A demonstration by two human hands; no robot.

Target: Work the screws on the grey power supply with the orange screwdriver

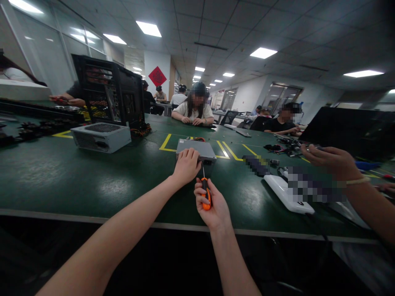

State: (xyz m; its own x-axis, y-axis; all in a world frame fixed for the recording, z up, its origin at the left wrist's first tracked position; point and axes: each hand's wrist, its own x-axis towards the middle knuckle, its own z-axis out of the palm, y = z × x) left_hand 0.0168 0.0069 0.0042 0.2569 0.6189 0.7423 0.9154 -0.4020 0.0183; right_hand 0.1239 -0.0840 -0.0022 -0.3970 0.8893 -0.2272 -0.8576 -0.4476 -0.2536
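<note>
A grey metal computer power supply unit [200, 149] sits on the green table in front of me. My left hand [187, 165] grips its near left corner, with the fingers curled over the top. In my right hand [212, 201] is a screwdriver [205, 193] with an orange and black handle. Its thin shaft points up and away at the near face of the unit, just right of my left fingers. I cannot tell whether the tip touches a screw.
Left on the table [101, 176] stand another power supply unit [103, 135] and an open black computer case [114, 92]. At right lie a white power bank-like device [288, 193] and tangled cables [284, 146]. A co-worker's hand [330, 160] reaches in there. Another person [195, 109] sits opposite.
</note>
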